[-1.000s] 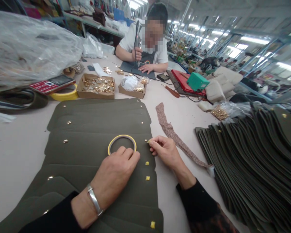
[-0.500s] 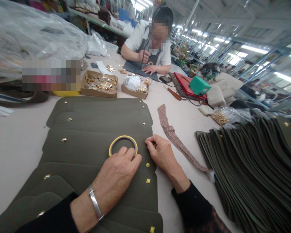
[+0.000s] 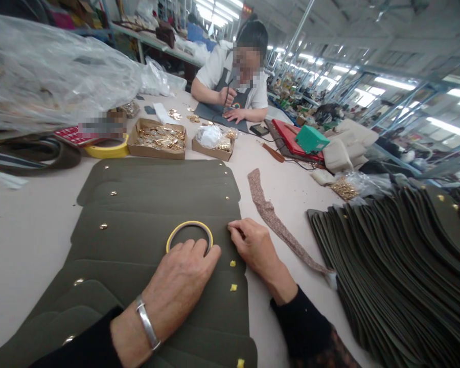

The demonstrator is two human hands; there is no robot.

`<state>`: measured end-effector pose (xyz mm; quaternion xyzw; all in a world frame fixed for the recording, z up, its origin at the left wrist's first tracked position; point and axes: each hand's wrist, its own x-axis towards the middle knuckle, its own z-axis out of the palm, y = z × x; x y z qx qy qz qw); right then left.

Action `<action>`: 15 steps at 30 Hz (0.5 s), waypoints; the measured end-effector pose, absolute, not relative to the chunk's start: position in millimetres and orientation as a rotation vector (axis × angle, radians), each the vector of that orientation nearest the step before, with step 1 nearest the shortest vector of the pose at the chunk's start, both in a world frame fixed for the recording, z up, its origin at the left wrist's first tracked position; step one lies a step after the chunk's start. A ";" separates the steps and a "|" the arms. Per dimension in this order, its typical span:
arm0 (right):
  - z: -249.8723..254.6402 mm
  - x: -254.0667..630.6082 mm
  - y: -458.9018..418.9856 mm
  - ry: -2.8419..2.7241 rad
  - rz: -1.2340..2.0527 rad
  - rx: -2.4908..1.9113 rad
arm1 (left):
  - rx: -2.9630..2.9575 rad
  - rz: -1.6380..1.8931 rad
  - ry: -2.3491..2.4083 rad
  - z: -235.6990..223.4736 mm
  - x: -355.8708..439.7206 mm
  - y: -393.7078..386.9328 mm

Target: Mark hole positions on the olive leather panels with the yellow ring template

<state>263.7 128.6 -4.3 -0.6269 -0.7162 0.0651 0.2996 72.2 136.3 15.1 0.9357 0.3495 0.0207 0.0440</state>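
Note:
My left hand [image 3: 184, 281] grips a thin roll of yellow tape [image 3: 189, 223] by its near side, resting over dark green panels [image 3: 145, 232] laid overlapping. At the right edge of one panel, the thumb and forefinger of my right hand [image 3: 255, 248] are pinched together against the surface; whatever lies under the fingertips is hidden. Below that hand, small yellow tape pieces [image 3: 233, 288] are stuck along the same edge. Gold studs [image 3: 104, 226] run down the left side of the panels, and smaller ones [image 3: 227, 198] sit at the upper right.
A patterned cloth strip [image 3: 274, 217] lies right of the panels, beside a fanned stack of green panels [image 3: 371, 271]. Cardboard boxes of gold metal parts [image 3: 157, 153] stand beyond. Across the table a co-worker [image 3: 230, 87] bends over a dark piece. Plastic sheeting [image 3: 57, 71] covers the far left.
The view has shifted slightly. My right fingertips stay at the panel edge, where a yellow bit showed before and is now hidden. My left hand still holds the tape roll.

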 end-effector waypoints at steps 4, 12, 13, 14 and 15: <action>-2.4 258.3 136.6 -1.735 0.346 -1.877 | 2.869 0.063 1.049 16.9 70.8 136.9; 4.7 258.0 123.3 -1.825 0.473 -1.871 | 2.792 0.363 0.886 14.6 61.7 138.1; 7.2 259.8 120.4 -1.873 0.551 -1.848 | 2.793 0.438 0.856 12.9 59.9 139.9; 9.8 261.5 117.8 -1.912 0.624 -1.824 | 2.790 0.519 0.830 11.2 58.1 142.1; 12.6 263.0 115.6 -1.921 0.677 -1.801 | 2.779 0.605 0.812 9.7 56.6 144.7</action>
